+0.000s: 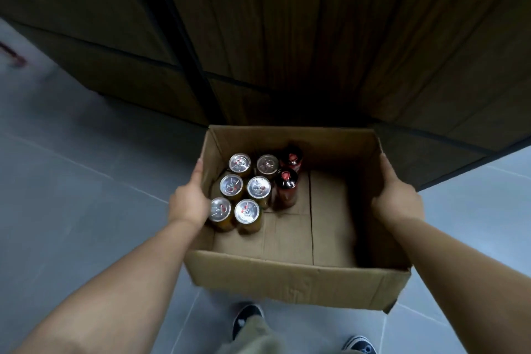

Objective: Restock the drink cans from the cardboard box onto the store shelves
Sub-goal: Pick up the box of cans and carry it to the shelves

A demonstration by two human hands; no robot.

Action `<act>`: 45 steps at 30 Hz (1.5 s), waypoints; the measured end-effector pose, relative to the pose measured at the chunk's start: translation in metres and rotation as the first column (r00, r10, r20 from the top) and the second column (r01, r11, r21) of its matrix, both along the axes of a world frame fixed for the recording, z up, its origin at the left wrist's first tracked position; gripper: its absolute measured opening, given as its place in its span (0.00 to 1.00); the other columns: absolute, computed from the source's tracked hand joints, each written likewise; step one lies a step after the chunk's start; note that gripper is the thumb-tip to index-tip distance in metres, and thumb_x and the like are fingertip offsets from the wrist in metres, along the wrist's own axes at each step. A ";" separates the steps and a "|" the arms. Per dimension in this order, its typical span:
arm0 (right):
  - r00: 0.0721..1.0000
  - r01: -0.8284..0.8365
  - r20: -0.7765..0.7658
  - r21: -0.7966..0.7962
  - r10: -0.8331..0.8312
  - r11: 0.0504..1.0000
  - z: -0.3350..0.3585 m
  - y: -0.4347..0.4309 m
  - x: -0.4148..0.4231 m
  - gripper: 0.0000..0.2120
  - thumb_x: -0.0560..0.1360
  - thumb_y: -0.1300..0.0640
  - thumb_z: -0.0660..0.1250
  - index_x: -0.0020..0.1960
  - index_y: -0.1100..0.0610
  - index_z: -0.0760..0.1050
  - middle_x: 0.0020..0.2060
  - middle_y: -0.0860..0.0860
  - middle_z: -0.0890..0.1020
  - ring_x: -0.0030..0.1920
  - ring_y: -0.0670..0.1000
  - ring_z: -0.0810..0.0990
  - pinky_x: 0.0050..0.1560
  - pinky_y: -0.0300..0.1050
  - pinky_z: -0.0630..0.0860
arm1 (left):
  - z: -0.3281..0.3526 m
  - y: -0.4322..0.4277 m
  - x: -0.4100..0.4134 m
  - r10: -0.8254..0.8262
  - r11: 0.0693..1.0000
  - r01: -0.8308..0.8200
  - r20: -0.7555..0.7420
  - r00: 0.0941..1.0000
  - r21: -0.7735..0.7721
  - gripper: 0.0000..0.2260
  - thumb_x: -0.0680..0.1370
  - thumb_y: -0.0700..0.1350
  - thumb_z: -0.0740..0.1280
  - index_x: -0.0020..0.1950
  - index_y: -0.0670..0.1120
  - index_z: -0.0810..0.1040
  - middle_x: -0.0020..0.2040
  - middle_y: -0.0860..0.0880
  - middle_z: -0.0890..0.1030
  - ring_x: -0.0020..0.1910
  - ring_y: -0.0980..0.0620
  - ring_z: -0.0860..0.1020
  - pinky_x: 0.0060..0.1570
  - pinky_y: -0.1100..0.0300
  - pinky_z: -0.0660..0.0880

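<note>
An open cardboard box (298,279) hangs in front of me above the floor. My left hand (188,201) grips its left wall and my right hand (398,198) grips its right wall. Several upright yellow cans with silver tops (247,211) stand packed in the box's left part. Two dark red cans (286,187) stand just right of them. The right half of the box floor is bare cardboard.
A dark wood-panelled unit (287,37) rises straight ahead, its base just beyond the box. Grey floor tiles (71,181) spread to the left and right. My two shoes (247,317) show below the box.
</note>
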State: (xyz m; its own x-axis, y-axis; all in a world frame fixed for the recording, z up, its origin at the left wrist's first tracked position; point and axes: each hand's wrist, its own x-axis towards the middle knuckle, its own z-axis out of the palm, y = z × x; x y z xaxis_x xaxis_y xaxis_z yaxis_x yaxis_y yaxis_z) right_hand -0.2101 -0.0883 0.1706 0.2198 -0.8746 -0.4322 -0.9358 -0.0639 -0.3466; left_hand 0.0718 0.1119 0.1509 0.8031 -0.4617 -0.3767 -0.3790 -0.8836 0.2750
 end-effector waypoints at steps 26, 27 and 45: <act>0.568 -0.738 0.171 -0.327 0.805 0.590 0.519 0.283 0.433 0.37 0.76 0.67 0.56 0.76 0.41 0.45 0.36 0.50 0.72 0.29 0.47 0.69 0.24 0.41 0.65 | 0.514 0.425 0.199 0.762 0.635 -0.756 0.291 0.579 -0.158 0.35 0.74 0.36 0.60 0.74 0.63 0.55 0.57 0.42 0.81 0.53 0.41 0.80 0.48 0.53 0.78; 0.548 -0.747 0.179 -0.333 0.817 0.575 0.523 0.296 0.450 0.37 0.76 0.66 0.56 0.76 0.41 0.45 0.39 0.52 0.75 0.29 0.46 0.69 0.25 0.41 0.65 | 0.518 0.441 0.207 0.780 0.612 -0.773 0.291 0.554 -0.168 0.35 0.74 0.36 0.60 0.74 0.63 0.55 0.56 0.43 0.81 0.53 0.41 0.80 0.48 0.53 0.78; 0.173 -0.905 0.187 -0.359 0.967 0.231 0.522 0.470 0.851 0.26 0.76 0.63 0.56 0.71 0.48 0.58 0.52 0.60 0.80 0.51 0.61 0.80 0.54 0.59 0.77 | 0.532 0.625 0.471 0.923 0.325 -0.911 0.294 0.248 -0.254 0.31 0.77 0.35 0.59 0.75 0.60 0.58 0.54 0.39 0.80 0.50 0.39 0.80 0.46 0.49 0.77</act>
